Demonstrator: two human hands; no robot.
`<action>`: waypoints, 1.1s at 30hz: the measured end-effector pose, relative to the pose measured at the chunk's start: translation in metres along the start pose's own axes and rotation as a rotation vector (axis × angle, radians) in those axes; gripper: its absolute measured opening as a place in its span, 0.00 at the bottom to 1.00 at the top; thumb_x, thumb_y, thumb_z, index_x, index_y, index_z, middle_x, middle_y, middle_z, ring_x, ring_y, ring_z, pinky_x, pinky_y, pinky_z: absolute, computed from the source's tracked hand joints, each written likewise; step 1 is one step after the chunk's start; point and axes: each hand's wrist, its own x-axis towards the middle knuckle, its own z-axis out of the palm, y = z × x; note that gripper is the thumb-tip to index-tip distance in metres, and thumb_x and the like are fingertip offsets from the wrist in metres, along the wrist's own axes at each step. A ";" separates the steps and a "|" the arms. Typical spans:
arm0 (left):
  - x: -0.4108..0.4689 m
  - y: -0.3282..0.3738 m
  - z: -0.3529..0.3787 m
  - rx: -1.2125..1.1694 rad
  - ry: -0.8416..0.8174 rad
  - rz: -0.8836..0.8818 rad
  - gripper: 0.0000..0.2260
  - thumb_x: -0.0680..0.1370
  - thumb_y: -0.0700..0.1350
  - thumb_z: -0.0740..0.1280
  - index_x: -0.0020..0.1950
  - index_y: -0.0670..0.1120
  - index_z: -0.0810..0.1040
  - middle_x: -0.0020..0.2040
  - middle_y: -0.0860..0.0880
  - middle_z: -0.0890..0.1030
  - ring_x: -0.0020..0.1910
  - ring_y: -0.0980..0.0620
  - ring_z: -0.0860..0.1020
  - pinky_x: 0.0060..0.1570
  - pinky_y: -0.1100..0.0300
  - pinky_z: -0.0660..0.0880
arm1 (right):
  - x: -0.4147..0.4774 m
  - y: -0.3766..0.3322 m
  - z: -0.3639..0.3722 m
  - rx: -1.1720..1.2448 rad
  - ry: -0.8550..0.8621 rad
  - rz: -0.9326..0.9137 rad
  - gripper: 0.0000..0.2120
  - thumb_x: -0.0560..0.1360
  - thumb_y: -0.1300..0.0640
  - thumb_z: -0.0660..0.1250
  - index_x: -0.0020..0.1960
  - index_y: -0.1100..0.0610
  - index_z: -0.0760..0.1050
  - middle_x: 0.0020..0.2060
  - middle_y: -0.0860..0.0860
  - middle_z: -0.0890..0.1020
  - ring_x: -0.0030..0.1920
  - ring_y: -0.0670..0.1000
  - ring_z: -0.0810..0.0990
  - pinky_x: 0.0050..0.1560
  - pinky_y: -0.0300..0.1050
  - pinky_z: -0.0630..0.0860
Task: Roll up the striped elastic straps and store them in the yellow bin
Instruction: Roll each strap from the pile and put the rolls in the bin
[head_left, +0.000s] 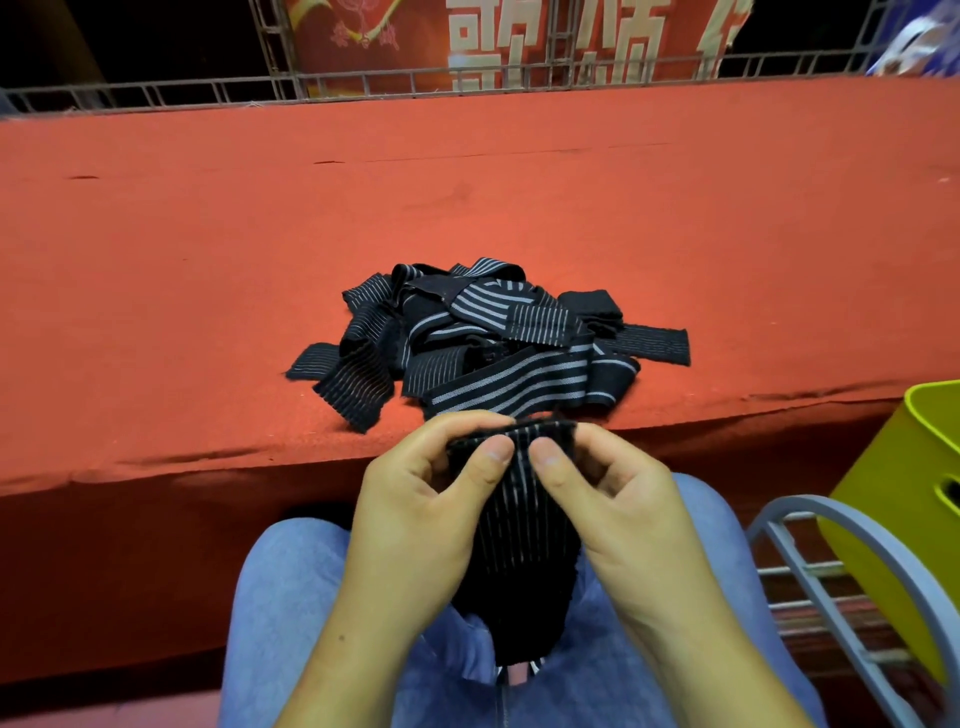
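Note:
A black strap with thin pale stripes (522, 540) hangs down over my lap. Its top end is folded over, and both hands pinch it there. My left hand (415, 514) grips the fold from the left with the thumb on the front. My right hand (613, 509) grips it from the right the same way. Just beyond the hands, a loose pile of striped elastic straps (478, 332) lies on the red cloth surface (467, 197). The yellow bin (904, 499) stands at the right edge of the view, partly cut off.
A grey metal frame (852, 582) sits under and in front of the yellow bin. The front edge of the red surface runs just behind my hands. A metal truss rail (363, 85) and a red banner stand at the far side.

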 end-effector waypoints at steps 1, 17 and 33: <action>0.000 0.000 -0.001 -0.001 0.027 0.003 0.07 0.77 0.43 0.72 0.49 0.54 0.86 0.48 0.56 0.87 0.49 0.60 0.84 0.51 0.68 0.76 | -0.001 0.001 0.001 -0.006 -0.022 0.039 0.09 0.76 0.53 0.78 0.52 0.56 0.87 0.48 0.55 0.89 0.49 0.48 0.86 0.51 0.41 0.82; -0.001 0.005 0.000 -0.037 -0.064 -0.022 0.08 0.80 0.45 0.67 0.53 0.52 0.86 0.54 0.55 0.87 0.59 0.57 0.83 0.60 0.65 0.76 | -0.001 0.005 -0.003 0.019 0.068 0.137 0.11 0.81 0.64 0.68 0.50 0.53 0.89 0.48 0.59 0.89 0.49 0.51 0.86 0.52 0.47 0.82; -0.002 0.005 -0.003 -0.086 -0.077 -0.120 0.18 0.77 0.31 0.72 0.63 0.48 0.81 0.57 0.55 0.86 0.56 0.59 0.84 0.54 0.69 0.77 | -0.001 0.006 -0.005 0.040 0.043 0.063 0.10 0.82 0.57 0.68 0.55 0.59 0.87 0.50 0.57 0.90 0.56 0.59 0.88 0.59 0.54 0.83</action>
